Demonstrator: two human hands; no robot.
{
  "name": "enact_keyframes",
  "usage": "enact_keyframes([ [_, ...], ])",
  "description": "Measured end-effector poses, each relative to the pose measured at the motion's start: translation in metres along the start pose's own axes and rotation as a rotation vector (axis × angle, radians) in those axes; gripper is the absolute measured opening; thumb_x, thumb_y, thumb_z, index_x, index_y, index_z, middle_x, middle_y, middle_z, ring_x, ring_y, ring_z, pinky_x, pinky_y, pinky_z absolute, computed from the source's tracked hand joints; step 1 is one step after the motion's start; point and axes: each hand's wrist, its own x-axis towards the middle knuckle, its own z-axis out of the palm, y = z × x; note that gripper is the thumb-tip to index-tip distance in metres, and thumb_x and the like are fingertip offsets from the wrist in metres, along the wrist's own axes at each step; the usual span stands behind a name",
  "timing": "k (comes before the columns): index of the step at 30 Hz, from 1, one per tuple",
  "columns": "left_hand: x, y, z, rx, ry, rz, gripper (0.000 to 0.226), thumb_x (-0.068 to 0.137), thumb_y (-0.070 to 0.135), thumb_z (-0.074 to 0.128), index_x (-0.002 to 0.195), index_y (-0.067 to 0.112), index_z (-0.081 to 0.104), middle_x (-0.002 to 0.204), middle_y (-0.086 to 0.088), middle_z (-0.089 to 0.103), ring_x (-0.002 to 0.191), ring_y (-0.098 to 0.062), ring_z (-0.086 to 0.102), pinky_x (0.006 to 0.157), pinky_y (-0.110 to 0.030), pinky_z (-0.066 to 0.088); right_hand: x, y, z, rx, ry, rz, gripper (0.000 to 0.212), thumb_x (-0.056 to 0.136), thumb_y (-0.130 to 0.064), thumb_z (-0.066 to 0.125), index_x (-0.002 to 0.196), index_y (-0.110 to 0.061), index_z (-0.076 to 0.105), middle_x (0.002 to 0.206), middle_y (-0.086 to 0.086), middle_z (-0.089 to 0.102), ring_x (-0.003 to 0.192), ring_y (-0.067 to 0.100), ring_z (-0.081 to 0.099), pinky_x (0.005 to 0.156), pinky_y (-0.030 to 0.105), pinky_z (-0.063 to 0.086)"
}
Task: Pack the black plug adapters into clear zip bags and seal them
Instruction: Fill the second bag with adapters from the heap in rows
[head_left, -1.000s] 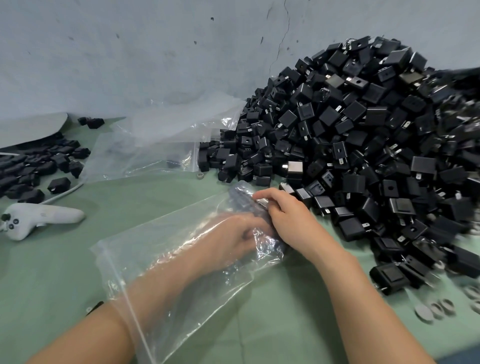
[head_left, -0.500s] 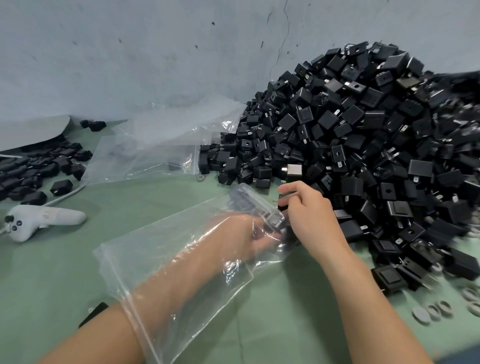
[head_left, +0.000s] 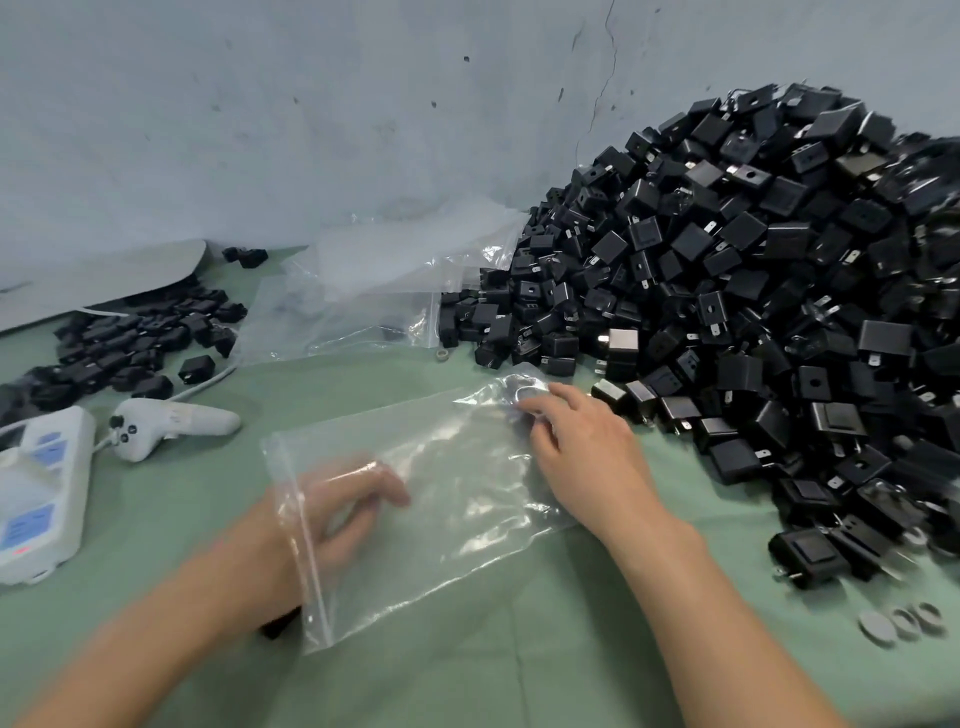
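A clear zip bag lies flat on the green table, its zip mouth towards me at the left. Dark plug adapters show through the plastic at its far corner. My right hand rests on that corner from outside, fingers pinching the plastic over the adapters. My left hand is inside the bag just past the mouth, blurred, fingers loosely apart and holding nothing. A big heap of black plug adapters rises at the right against the wall.
Empty clear bags lie behind, by the wall. A smaller heap of adapters sits at far left under a white sheet. A white controller and a white power strip lie at left. Grey discs lie at right.
My left hand has drawn back from the bag's far end to just inside its mouth, leaving adapters there. My right hand has shifted onto the bag's far corner. The bag now lies flatter.
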Motion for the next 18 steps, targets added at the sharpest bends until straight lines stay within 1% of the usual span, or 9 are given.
enact_keyframes([
  [2, -0.032, -0.014, -0.021, 0.057, 0.094, -0.115, 0.025, 0.088, 0.029, 0.048, 0.092, 0.046, 0.066, 0.108, 0.021, 0.066, 0.102, 0.003, 0.062, 0.083, -0.019, 0.045, -0.003, -0.008, 0.002, -0.037, 0.015, 0.039, 0.039, 0.103, -0.031, 0.037, 0.139, -0.035, 0.052, 0.15, -0.006, 0.044, 0.138, 0.017, 0.037, 0.113, 0.037, 0.028],
  [5, -0.068, -0.027, -0.03, 0.083, 0.247, -0.26, 0.022, 0.088, 0.026, 0.053, 0.092, 0.045, 0.063, 0.103, 0.022, 0.063, 0.092, 0.003, 0.057, 0.071, -0.007, 0.038, -0.007, -0.021, 0.005, -0.048, 0.04, 0.067, 0.039, 0.104, -0.03, 0.037, 0.14, -0.03, 0.051, 0.15, -0.003, 0.043, 0.139, 0.018, 0.034, 0.113, 0.036, 0.025],
  [8, -0.093, -0.031, -0.016, 0.036, 0.164, -0.31, 0.01, 0.096, 0.04, 0.058, 0.103, 0.045, 0.061, 0.104, 0.027, 0.059, 0.098, 0.004, 0.057, 0.088, -0.017, 0.042, -0.01, -0.025, 0.002, 0.038, 0.125, 0.075, 0.035, 0.105, -0.027, 0.038, 0.133, -0.027, 0.057, 0.146, -0.001, 0.048, 0.137, 0.02, 0.037, 0.111, 0.039, 0.029],
  [10, -0.104, -0.032, -0.01, 0.107, 0.118, -0.291, 0.021, 0.09, 0.057, 0.052, 0.107, 0.046, 0.059, 0.109, 0.029, 0.059, 0.107, 0.005, 0.054, 0.096, -0.023, 0.04, -0.011, -0.021, -0.003, 0.04, 0.236, 0.093, 0.034, 0.103, -0.023, 0.041, 0.132, -0.026, 0.058, 0.144, 0.0, 0.05, 0.136, 0.021, 0.038, 0.108, 0.04, 0.03],
  [12, -0.106, -0.031, -0.011, 0.102, 0.125, -0.312, 0.025, 0.084, 0.064, 0.054, 0.102, 0.048, 0.063, 0.107, 0.028, 0.063, 0.105, 0.01, 0.053, 0.093, -0.01, 0.037, -0.011, -0.009, -0.008, -0.052, 0.293, 0.147, 0.039, 0.101, -0.022, 0.046, 0.139, -0.025, 0.054, 0.151, 0.004, 0.045, 0.142, 0.026, 0.032, 0.113, 0.043, 0.025],
  [14, -0.106, -0.032, -0.012, 0.046, 0.132, -0.384, 0.023, 0.08, 0.058, 0.07, 0.102, 0.051, 0.064, 0.108, 0.029, 0.063, 0.1, 0.012, 0.055, 0.084, 0.001, 0.035, -0.009, 0.008, -0.013, -0.167, 0.244, 0.226, 0.049, 0.099, -0.031, 0.05, 0.147, -0.028, 0.044, 0.161, 0.009, 0.027, 0.15, 0.033, 0.015, 0.12, 0.05, 0.011],
  [15, -0.106, -0.035, -0.011, 0.022, 0.165, -0.42, 0.032, 0.074, 0.05, 0.075, 0.103, 0.054, 0.062, 0.105, 0.026, 0.065, 0.097, 0.013, 0.056, 0.08, 0.003, 0.035, -0.006, 0.016, -0.015, -0.209, 0.205, 0.254, 0.056, 0.098, -0.04, 0.051, 0.151, -0.03, 0.037, 0.165, 0.01, 0.017, 0.152, 0.035, 0.006, 0.121, 0.053, 0.005],
  [17, -0.103, -0.042, -0.009, 0.016, 0.247, -0.464, 0.046, 0.07, 0.029, 0.084, 0.099, 0.055, 0.061, 0.095, 0.011, 0.067, 0.093, 0.007, 0.059, 0.079, -0.001, 0.038, 0.002, 0.032, -0.02, -0.281, 0.143, 0.274, 0.073, 0.094, -0.057, 0.053, 0.156, -0.032, 0.023, 0.167, 0.011, 0.001, 0.152, 0.038, -0.002, 0.121, 0.056, 0.001],
  [18, -0.098, -0.046, -0.008, 0.032, 0.303, -0.476, 0.052, 0.072, 0.021, 0.085, 0.1, 0.055, 0.058, 0.094, 0.008, 0.064, 0.091, 0.0, 0.06, 0.08, -0.008, 0.041, 0.007, 0.038, -0.022, -0.321, 0.117, 0.271, 0.08, 0.092, -0.063, 0.053, 0.157, -0.032, 0.018, 0.167, 0.011, -0.005, 0.152, 0.039, -0.002, 0.121, 0.056, 0.002],
])
